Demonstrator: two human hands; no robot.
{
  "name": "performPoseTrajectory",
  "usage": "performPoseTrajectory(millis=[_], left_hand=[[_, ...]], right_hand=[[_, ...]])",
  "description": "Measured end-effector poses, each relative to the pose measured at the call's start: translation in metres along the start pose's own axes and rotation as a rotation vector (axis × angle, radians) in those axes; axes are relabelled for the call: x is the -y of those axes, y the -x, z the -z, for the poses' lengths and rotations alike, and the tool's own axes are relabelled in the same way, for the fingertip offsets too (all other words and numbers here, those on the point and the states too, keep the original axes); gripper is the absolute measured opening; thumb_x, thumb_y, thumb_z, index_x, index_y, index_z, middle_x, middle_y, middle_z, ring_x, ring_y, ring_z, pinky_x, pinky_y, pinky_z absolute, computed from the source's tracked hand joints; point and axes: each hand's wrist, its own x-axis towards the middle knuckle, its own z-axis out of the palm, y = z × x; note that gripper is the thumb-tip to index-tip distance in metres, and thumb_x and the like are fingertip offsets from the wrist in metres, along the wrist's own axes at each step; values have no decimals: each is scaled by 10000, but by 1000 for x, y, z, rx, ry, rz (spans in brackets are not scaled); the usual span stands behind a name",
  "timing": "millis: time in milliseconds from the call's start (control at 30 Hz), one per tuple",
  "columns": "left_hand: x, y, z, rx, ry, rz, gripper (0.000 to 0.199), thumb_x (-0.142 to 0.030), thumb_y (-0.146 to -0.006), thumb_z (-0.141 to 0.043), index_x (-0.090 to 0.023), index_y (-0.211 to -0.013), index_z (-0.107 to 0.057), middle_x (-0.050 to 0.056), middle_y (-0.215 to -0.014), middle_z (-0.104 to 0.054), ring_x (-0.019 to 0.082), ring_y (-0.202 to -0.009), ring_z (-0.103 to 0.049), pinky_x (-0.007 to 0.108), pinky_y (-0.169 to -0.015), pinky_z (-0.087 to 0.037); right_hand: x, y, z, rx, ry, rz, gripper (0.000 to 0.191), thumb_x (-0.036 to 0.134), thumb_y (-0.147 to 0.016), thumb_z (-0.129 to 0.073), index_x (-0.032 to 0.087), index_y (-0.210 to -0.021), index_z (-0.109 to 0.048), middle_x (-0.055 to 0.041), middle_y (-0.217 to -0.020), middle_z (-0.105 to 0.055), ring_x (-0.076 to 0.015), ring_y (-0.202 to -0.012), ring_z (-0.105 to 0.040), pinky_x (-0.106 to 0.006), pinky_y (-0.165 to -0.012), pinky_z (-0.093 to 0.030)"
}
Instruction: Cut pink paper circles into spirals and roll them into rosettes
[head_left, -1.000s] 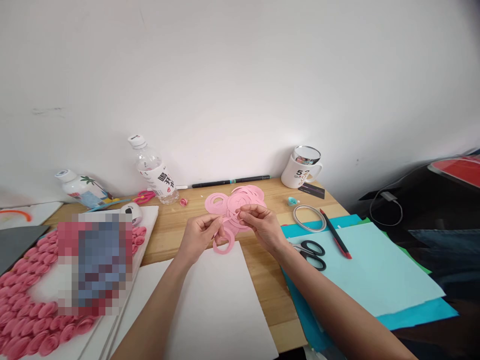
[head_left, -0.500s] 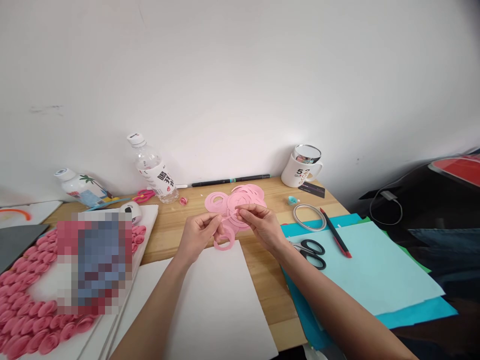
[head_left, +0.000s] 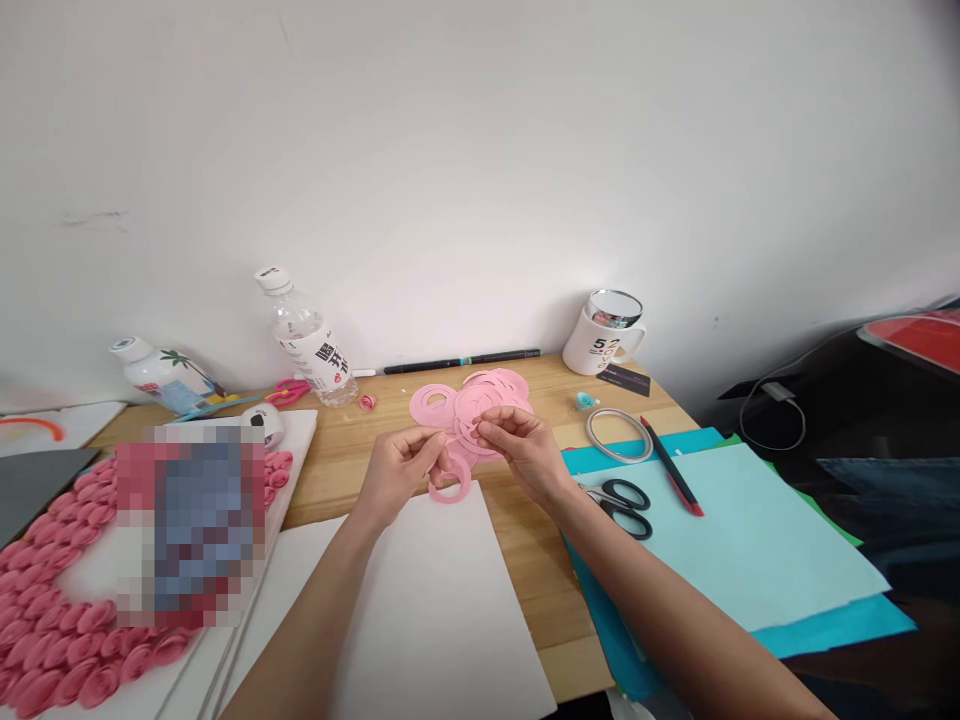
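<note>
My left hand (head_left: 401,470) is closed in a pinch on a pink paper spiral (head_left: 450,496), whose ring hangs under the fingertips above the white paper's far edge. Thumb and forefinger of my right hand (head_left: 527,448) are pressed together at what looks like the end of the same pink strip; the fingers largely hide it. Just behind both hands lies a pile of pink paper spirals (head_left: 499,388), cut in rounds and overlapping. A small rolled pink paper flower (head_left: 367,402) sits on the table left of the pile.
White paper (head_left: 435,610) lies under my forearms. To the left is a board with rows of pink paper flowers (head_left: 45,600), partly blurred, and a bottle (head_left: 315,350). On the right are scissors (head_left: 626,495), a tape roll (head_left: 619,435), a pen (head_left: 671,465), blue paper (head_left: 757,550) and a mug (head_left: 592,340).
Almost nothing differs. Both hands keep their pinch in nearly the same place, with only a very slight shift of the fingers and the hanging ring.
</note>
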Motion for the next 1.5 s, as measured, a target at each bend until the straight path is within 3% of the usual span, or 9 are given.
performPoseTrajectory(millis=[200,333,567,867,1100,1333,1500], left_hand=[[0,0,-1,-2,29,24,292,-321,-757,-565,-145,-525,-538,-23,-497,-515,65,-442,-448,184,-469,-442],[1,0,0,6,50,28,288,-339,-756,-558,-148,-542,-542,-21,-503,-521,76,-452,-458,214,-504,-480],[1,-1,1,-40,-29,6,289,-335,-769,-545,-150,-547,-540,-13,-549,-552,73,-450,-477,190,-472,-427],[1,0,0,6,14,28,306,-344,-769,-548,-152,-531,-542,-23,-512,-542,73,-442,-466,200,-487,-432],[-2,0,-1,-13,-25,16,318,-334,-763,-551,-147,-506,-532,-20,-501,-534,73,-454,-468,189,-478,-409],[-2,-1,0,-52,-18,8,303,-326,-763,-549,-149,-518,-538,-13,-529,-542,72,-455,-465,190,-480,-419],[-1,-1,-1,-42,18,44,283,-339,-728,-579,-146,-522,-560,-6,-524,-553,77,-453,-466,200,-472,-431]], right_hand=[[2,1,-2,-13,58,34,136,239,-569,-781,184,-639,-678,13,-633,-661,-90,-567,-571,-242,-612,-487],[1,0,-3,-31,61,45,145,257,-568,-780,189,-666,-697,8,-645,-664,-106,-610,-580,-269,-665,-496],[-1,0,-1,18,90,32,188,299,-635,-735,207,-798,-712,-44,-959,-699,-136,-752,-627,-308,-788,-500],[2,1,-2,-11,46,13,176,250,-562,-787,194,-692,-682,8,-688,-681,-100,-612,-589,-264,-673,-492],[1,0,-1,-23,84,44,155,245,-556,-791,187,-635,-671,26,-609,-631,-85,-565,-546,-234,-589,-458],[2,1,-3,10,93,32,165,297,-635,-736,213,-775,-714,-36,-912,-702,-128,-731,-607,-295,-767,-494],[2,1,-3,5,83,29,175,298,-623,-742,209,-770,-708,-40,-898,-710,-135,-712,-618,-319,-783,-502]])
